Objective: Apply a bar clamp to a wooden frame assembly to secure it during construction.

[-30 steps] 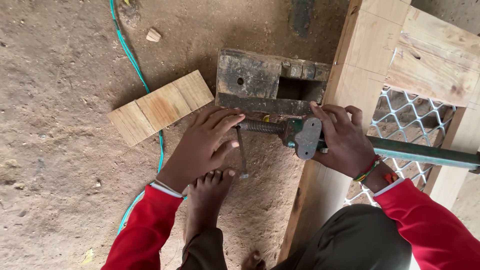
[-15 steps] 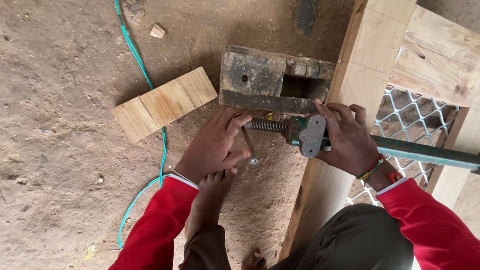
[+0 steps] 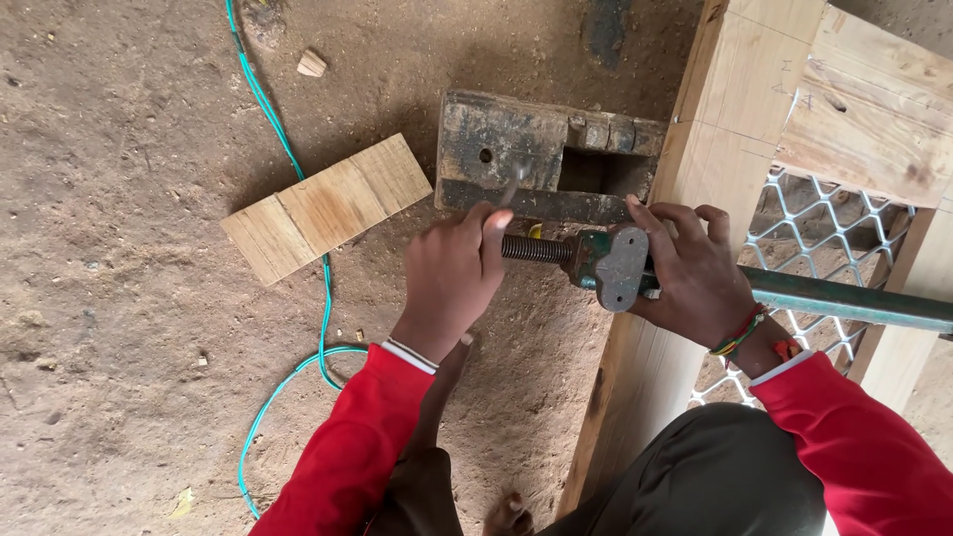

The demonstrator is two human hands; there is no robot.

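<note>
- Over the bare dirt floor (image 3: 119, 298), the person crouches with both hands on a green bar clamp (image 3: 615, 266); its long axis runs roughly level, left to right across the view, the green bar (image 3: 844, 298) trailing off to the right edge
- left hand (image 3: 452, 278) is curled shut around the end of the threaded screw (image 3: 536, 249), fingers wrapped over the turning handle; a blurred metal handle pin (image 3: 513, 184) sticks up from the fist
- right hand (image 3: 695, 273) is closed around the clamp head, fingers folded over its top, thumb behind the grey oval jaw plate (image 3: 622, 266)
- screw lies between the two hands, pointing from the clamp head toward the left hand; so the left hand is the nearer one to the screw's free end, the right to the bar
- clamp sits beside the edge of a pale wooden frame (image 3: 735, 89) with diamond wire mesh (image 3: 844, 238)
- just beyond the clamp lies a dark, worn wooden block (image 3: 496, 149); farther left, a plywood offcut (image 3: 328, 205) and a teal cord (image 3: 288, 159) lie well apart from the hands
</note>
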